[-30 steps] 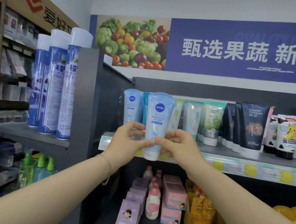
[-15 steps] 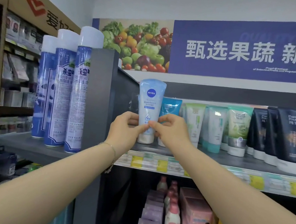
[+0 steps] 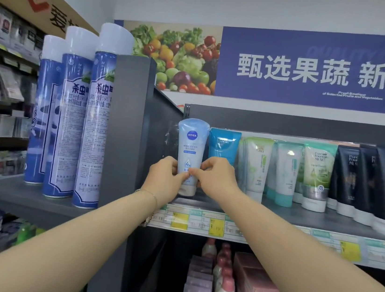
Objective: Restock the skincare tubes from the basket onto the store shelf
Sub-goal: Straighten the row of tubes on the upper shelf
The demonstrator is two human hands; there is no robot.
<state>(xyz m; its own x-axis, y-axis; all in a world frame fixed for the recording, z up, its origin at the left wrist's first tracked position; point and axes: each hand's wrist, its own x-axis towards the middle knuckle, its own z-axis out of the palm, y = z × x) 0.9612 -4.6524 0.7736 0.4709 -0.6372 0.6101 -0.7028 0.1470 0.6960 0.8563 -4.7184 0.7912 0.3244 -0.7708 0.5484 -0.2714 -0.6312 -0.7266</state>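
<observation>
The grey store shelf point(image 3: 275, 212) carries a row of upright face-wash tubes, with price labels point(image 3: 201, 223) along its front edge. Three tall blue insecticide cans point(image 3: 69, 115) stand on the neighbouring shelf to the left. The pale blue Nivea tube point(image 3: 191, 143) stands cap-down at the row's left end, just beside a teal Pure Fountain tube point(image 3: 223, 145). The left hand point(image 3: 164, 181) and right hand point(image 3: 216, 178) pinch its lower body from either side.
</observation>
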